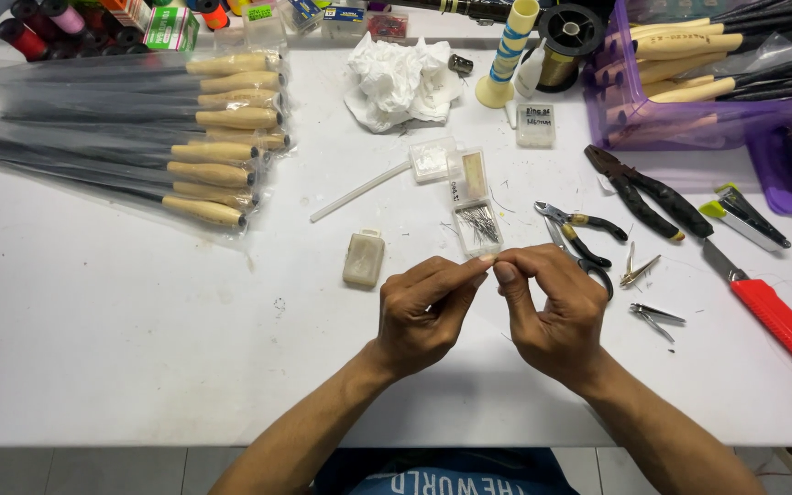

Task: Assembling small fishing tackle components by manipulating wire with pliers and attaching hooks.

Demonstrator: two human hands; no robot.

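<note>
My left hand [425, 310] and my right hand [552, 307] meet above the white table [93, 348], fingertips pinched together on something too small to make out. Just beyond the fingertips lies a small open clear box of thin metal pins [478, 225]. A shut beige case [364, 258] rests to the left of my left hand. Small pliers with dark handles [582, 229] lie close to my right hand.
Bagged rods with cork handles [139, 137] fill the left. Crumpled white paper [398, 81], clear boxes [449, 165], a white tube [359, 192], large black pliers [645, 192], a red-handled knife [772, 316], clippers [657, 316] and a purple bin [689, 92] lie around.
</note>
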